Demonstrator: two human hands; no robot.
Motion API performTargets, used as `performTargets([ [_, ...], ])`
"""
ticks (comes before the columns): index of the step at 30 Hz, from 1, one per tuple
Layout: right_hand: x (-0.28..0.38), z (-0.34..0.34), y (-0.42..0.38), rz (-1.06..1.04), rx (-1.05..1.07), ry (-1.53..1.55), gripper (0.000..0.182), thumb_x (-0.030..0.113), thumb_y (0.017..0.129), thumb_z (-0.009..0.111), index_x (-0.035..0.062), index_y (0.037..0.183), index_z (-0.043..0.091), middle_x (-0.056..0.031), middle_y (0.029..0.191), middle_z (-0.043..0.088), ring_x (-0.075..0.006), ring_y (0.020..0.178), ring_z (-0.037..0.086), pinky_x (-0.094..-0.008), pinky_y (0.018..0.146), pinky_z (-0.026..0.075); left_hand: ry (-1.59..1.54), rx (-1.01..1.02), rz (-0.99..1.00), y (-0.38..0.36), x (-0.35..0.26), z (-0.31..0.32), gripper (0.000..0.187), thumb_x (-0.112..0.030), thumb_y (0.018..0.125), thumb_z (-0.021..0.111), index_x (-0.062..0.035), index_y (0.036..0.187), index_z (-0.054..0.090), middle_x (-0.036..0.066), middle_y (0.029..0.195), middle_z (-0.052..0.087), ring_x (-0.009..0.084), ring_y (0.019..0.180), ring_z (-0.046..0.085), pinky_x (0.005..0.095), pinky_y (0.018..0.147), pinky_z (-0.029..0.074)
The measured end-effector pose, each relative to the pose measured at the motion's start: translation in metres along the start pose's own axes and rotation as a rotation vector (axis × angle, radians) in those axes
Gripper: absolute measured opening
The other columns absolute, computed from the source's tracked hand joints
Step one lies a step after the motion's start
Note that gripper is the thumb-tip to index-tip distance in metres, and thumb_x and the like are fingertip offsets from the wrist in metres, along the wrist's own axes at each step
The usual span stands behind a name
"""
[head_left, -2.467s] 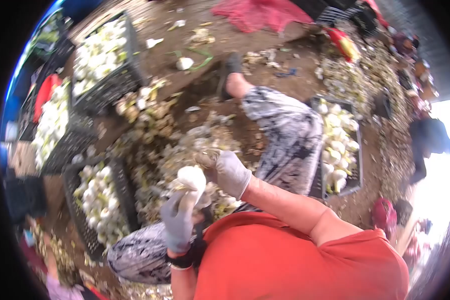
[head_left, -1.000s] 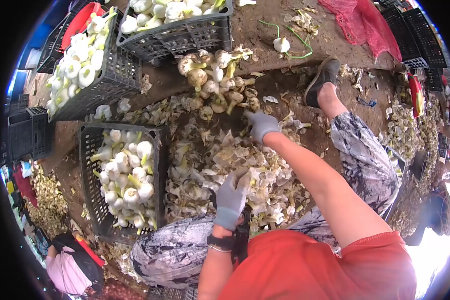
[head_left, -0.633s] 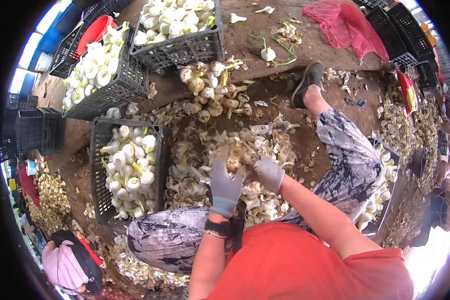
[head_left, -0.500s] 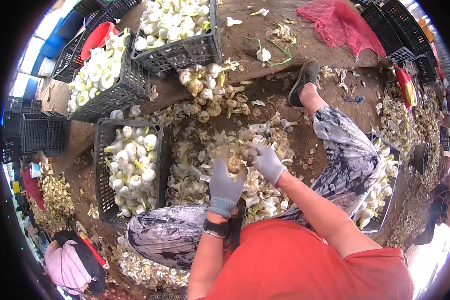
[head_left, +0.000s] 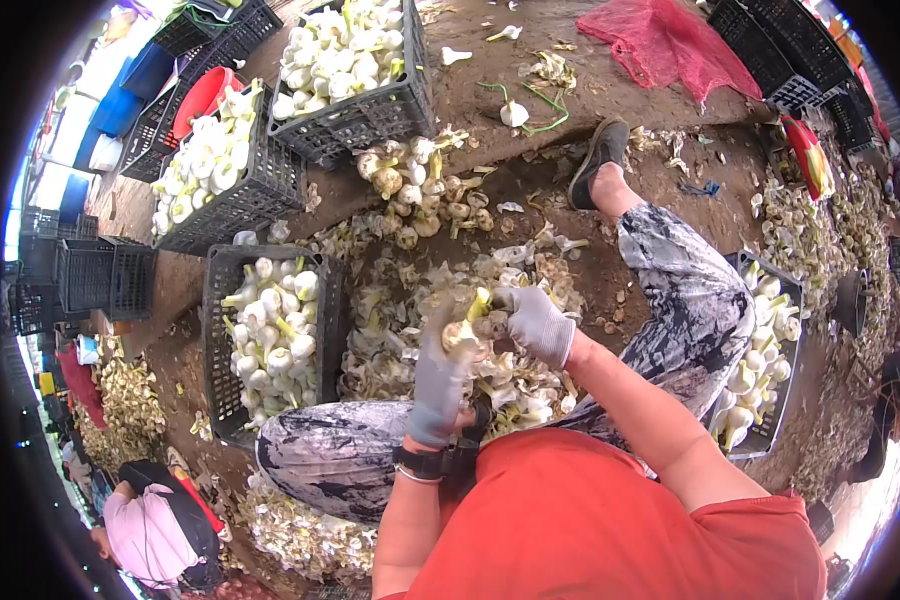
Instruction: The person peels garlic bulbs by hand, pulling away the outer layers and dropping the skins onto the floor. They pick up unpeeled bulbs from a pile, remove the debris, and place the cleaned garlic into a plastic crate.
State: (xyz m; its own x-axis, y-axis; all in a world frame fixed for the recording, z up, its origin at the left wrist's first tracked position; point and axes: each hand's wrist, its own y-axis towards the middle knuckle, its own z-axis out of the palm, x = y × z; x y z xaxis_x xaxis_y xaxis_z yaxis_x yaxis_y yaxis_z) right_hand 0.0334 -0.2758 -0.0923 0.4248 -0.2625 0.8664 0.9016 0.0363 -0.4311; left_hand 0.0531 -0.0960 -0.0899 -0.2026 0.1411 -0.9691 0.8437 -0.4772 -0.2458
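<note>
My left hand (head_left: 436, 375), in a grey-white glove and blurred by motion, is wrapped round a garlic bulb (head_left: 458, 334). The bulb's greenish-yellow stalk (head_left: 481, 301) points up and away from me. Close on the right, my right hand (head_left: 540, 325), gloved too, has its fingers curled in beside the stalk. Some brownish skin shows between the two hands, but what the right fingertips grip is hidden. Below them lies a heap of loose garlic skins (head_left: 515, 385). Unpeeled bulbs (head_left: 425, 205) are piled just beyond it.
A black crate (head_left: 215, 345) of white garlic stands to my left, another crate (head_left: 770, 435) by my right leg. Two more full crates (head_left: 355, 125) are at the far left. Red netting (head_left: 670, 45) lies ahead. A person in pink (head_left: 150, 535) is at lower left.
The bulb in my left hand has turned so its green stalk shows upward. My right hand has shifted slightly right and down. The whole view has shifted a little.
</note>
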Motion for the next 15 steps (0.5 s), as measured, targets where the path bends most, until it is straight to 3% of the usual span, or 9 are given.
performTargets([
  [2, -0.001, -0.001, -0.002, -0.026, -0.002, 0.006, 0.008, 0.01, 0.087, 0.069, 0.0045, 0.093, 0.069, 0.0065, 0.07, 0.057, -0.0018, 0.059, 0.047, -0.0211, 0.05, 0.038, -0.131, -0.017, -0.072, -0.005, -0.007, 0.002, 0.058, -0.029, 0.094, 0.055, 0.0012, 0.14, 0.037, 0.009, 0.113, 0.057, 0.0172, 0.099, 0.056, 0.0324, 0.09, 0.046],
  [5, -0.001, -0.003, -0.005, -0.123, 0.007, -0.116, 0.004, 0.007, 0.085, 0.068, 0.0029, 0.087, 0.068, 0.0041, 0.071, 0.06, -0.0019, 0.064, 0.049, -0.0231, 0.053, 0.04, -0.835, -0.066, -0.298, -0.008, -0.013, 0.003, 0.052, -0.04, 0.097, 0.049, 0.0004, 0.13, 0.047, 0.006, 0.097, 0.058, 0.0166, 0.078, 0.053, 0.0321, 0.073, 0.046],
  [7, 0.009, 0.003, -0.014, -0.256, -0.01, -0.294, 0.003, 0.005, 0.082, 0.068, 0.0022, 0.083, 0.066, -0.0026, 0.07, 0.064, -0.0085, 0.063, 0.052, -0.0255, 0.057, 0.042, -1.104, 0.277, -0.57, -0.007, 0.001, -0.014, 0.056, -0.052, 0.097, 0.042, -0.0003, 0.115, 0.055, 0.007, 0.089, 0.057, 0.017, 0.067, 0.048, 0.0305, 0.061, 0.04],
  [8, 0.007, 0.003, -0.016, -0.37, -0.042, -0.495, 0.008, 0.002, 0.078, 0.067, 0.004, 0.085, 0.065, -0.0089, 0.077, 0.064, -0.0194, 0.067, 0.059, -0.0294, 0.061, 0.046, -1.081, 0.272, -0.68, -0.006, -0.019, -0.011, 0.066, -0.062, 0.094, 0.037, -0.0015, 0.107, 0.059, 0.009, 0.081, 0.058, 0.0168, 0.061, 0.045, 0.0305, 0.057, 0.037],
  [9, 0.006, 0.003, -0.015, -0.369, -0.043, -0.491, 0.008, 0.002, 0.078, 0.067, 0.004, 0.085, 0.065, -0.0089, 0.077, 0.064, -0.0194, 0.067, 0.059, -0.0294, 0.061, 0.046, -1.079, 0.27, -0.684, -0.007, -0.021, -0.012, 0.066, -0.062, 0.094, 0.037, -0.0015, 0.107, 0.059, 0.009, 0.081, 0.058, 0.0168, 0.061, 0.045, 0.0305, 0.057, 0.037],
  [11, 0.003, 0.0, -0.01, -0.822, -0.109, -0.859, 0.014, -0.001, 0.076, 0.063, 0.0049, 0.089, 0.064, -0.0106, 0.084, 0.062, -0.0268, 0.074, 0.061, -0.0326, 0.065, 0.048, -0.785, 0.494, -0.733, -0.008, -0.023, -0.013, 0.065, -0.062, 0.094, 0.039, -0.0029, 0.11, 0.059, 0.012, 0.086, 0.061, 0.0191, 0.064, 0.049, 0.0314, 0.059, 0.039],
  [12, -0.005, -0.004, -0.007, -0.741, 0.024, -0.812, 0.023, 0.001, 0.085, 0.06, 0.0017, 0.108, 0.063, -0.012, 0.094, 0.063, -0.0161, 0.082, 0.059, -0.0287, 0.073, 0.047, -0.896, 0.532, -0.791, -0.009, -0.013, -0.008, 0.059, -0.057, 0.097, 0.039, -0.0053, 0.117, 0.057, 0.014, 0.098, 0.063, 0.0215, 0.071, 0.054, 0.0328, 0.065, 0.043],
  [13, -0.01, -0.006, -0.008, -0.743, 0.023, -0.805, 0.023, 0.001, 0.085, 0.06, 0.0017, 0.108, 0.063, -0.012, 0.094, 0.063, -0.0161, 0.082, 0.059, -0.0287, 0.073, 0.047, -0.891, 0.528, -0.794, -0.012, -0.011, -0.004, 0.059, -0.057, 0.097, 0.039, -0.0053, 0.117, 0.057, 0.014, 0.098, 0.063, 0.0215, 0.071, 0.054, 0.0328, 0.065, 0.043],
  [15, -0.014, -0.012, -0.014, -0.214, -0.111, -0.178, 0.037, 0.0, 0.085, 0.059, 0.0019, 0.122, 0.057, -0.0074, 0.099, 0.061, -0.0132, 0.088, 0.059, -0.0271, 0.073, 0.046, -1.017, 0.155, -0.803, -0.013, -0.024, 0.005, 0.054, -0.053, 0.099, 0.041, -0.0072, 0.125, 0.052, 0.012, 0.106, 0.064, 0.0225, 0.08, 0.058, 0.0335, 0.073, 0.047],
])
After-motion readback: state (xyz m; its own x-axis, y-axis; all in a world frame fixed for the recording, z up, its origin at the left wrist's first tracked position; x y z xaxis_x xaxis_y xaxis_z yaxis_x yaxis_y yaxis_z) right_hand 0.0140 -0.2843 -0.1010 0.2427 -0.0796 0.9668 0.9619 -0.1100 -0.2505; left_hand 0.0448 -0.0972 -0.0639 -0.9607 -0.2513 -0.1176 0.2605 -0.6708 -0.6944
